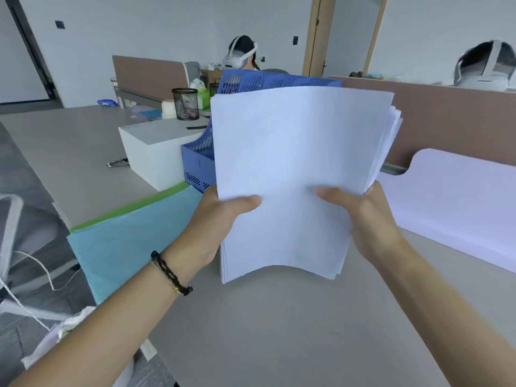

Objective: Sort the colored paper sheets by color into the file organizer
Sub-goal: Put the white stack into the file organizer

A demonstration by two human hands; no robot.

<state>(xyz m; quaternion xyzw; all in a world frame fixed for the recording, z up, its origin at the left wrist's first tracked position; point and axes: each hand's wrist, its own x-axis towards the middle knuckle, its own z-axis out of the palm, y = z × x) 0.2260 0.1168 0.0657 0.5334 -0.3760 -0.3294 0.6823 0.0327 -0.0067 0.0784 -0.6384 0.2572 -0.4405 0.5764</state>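
Grey desk surface [265,331] stretched across an open office, with a brown partition [446,118] behind it and two headset-wearing people seated beyond. A thick stack of pale paper [296,169] was held upright above the desk, clear of the surface, its lower edge bowed and its upper right corner fanned. It was gripped from both sides: the left hand [215,219] was clamped on the left edge with its thumb laid across the front sheet, and the right hand [363,216] was clamped on the right edge in the same way. Such a two-sided hold was probably chosen so that the loose sheets could be squared and kept from sliding before filing. The blue file organizer [198,157] stood directly behind the stack, largely hidden by it; which compartment was meant could not be told. To the left, a light blue pile [125,247] lay on green sheets [134,206], overhanging the desk's near edge. More pale sheets [460,196] lay at the right. A white box [156,155] stood touching or just beside the organizer, with a mesh pen cup [185,103] behind it. Open room was left in front of the stack and beneath it.
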